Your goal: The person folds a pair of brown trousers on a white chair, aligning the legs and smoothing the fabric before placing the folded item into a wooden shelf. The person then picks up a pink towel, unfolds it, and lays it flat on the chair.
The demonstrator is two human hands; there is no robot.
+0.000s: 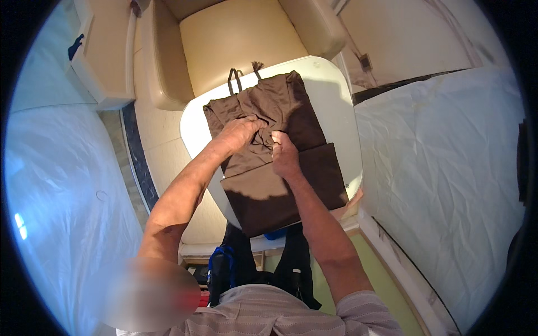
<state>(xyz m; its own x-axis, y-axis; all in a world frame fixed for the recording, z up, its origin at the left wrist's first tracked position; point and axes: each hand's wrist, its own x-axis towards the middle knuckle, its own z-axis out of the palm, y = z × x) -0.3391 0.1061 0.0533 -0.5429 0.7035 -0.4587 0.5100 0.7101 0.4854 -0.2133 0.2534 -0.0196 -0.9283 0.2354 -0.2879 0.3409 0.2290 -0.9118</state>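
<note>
A dark brown, satin-like piece of fabric [294, 180] lies on a white table [336, 105] with rounded corners. Its lower part has a straight edge across it, like a fold or panel; dark cord loops [233, 80] and a tassel [257, 66] stick out at the far edge. My left hand [241, 132] pinches the cloth near its middle, fingertips on a gathered crease. Close beside it on the right, my right hand [285, 153] grips the same bunched cloth between thumb and curled fingers. Wrinkles spread out around both hands.
A beige padded armchair [243, 42] stands at the table's far side. Translucent plastic sheeting [437, 151] hangs or lies at the right, with more sheeting [71, 176] at the left. Something blue [275, 234] shows under the table's near edge.
</note>
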